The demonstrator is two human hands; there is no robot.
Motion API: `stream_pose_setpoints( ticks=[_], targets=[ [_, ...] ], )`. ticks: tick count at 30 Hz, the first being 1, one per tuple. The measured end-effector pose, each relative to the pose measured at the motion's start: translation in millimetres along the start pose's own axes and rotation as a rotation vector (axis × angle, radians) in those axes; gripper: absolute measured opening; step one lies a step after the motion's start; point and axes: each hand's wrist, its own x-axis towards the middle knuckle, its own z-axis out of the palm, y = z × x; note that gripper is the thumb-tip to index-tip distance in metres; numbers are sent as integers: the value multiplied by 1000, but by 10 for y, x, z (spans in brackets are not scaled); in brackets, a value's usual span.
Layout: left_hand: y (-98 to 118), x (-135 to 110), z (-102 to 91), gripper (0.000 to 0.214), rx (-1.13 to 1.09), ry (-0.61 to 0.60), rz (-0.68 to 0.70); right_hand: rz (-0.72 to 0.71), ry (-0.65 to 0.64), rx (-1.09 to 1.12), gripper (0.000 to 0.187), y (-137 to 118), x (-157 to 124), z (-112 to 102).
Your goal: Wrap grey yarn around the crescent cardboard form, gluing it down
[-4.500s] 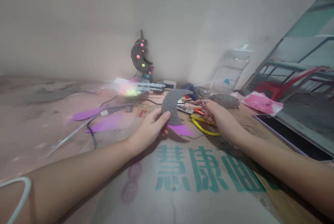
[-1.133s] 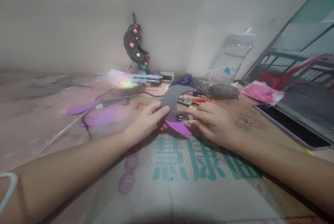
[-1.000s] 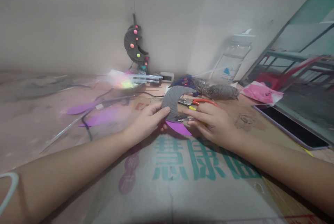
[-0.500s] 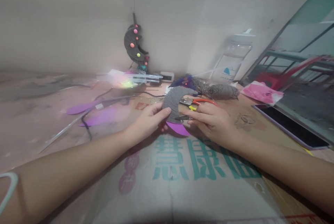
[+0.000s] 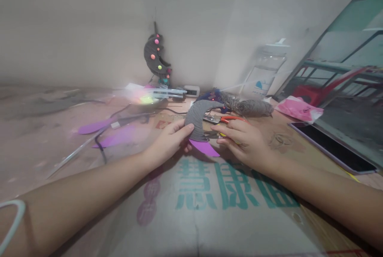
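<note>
My left hand (image 5: 169,142) pinches a crescent shape (image 5: 197,119) by its left edge. Grey yarn covers most of the crescent, and its bare purple tip (image 5: 206,148) points down to the right. My right hand (image 5: 243,140) is closed round yellow-handled scissors (image 5: 216,134). Their dark blades touch the crescent's lower right edge. Both hands hover just above a flattened cardboard box (image 5: 215,205) printed with green characters.
Orange-handled pliers (image 5: 227,119) and a grey yarn skein (image 5: 249,107) lie beyond my right hand. A finished decorated crescent (image 5: 155,55) leans on the wall. Purple cut-outs (image 5: 98,126), a black cable (image 5: 125,119), a water jug (image 5: 265,75), a pink bag (image 5: 297,108) and a tablet (image 5: 332,147) surround the work.
My right hand left the pliers' side, took up the yellow scissors and brought the blades to the crescent's lower edge. Over the last second both hands barely moved.
</note>
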Motion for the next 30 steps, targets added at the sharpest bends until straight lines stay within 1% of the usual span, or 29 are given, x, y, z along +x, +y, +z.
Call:
stream_pose_setpoints(
  ticks=[6, 14, 20, 30],
  targets=[
    [0, 0, -9, 23, -2, -9, 8, -1, -12, 8, 30, 20, 0, 13],
    [-17, 26, -36, 24, -22, -79, 15, -2, -21, 59, 29, 18, 2, 26],
    [-7, 31, -42, 23, -36, -123, 18, 13, -51, 112, 31, 0, 29, 10],
    [3, 36, -50, 22, -14, -125, 19, 16, -35, 160, 30, -14, 48, -2]
  ],
)
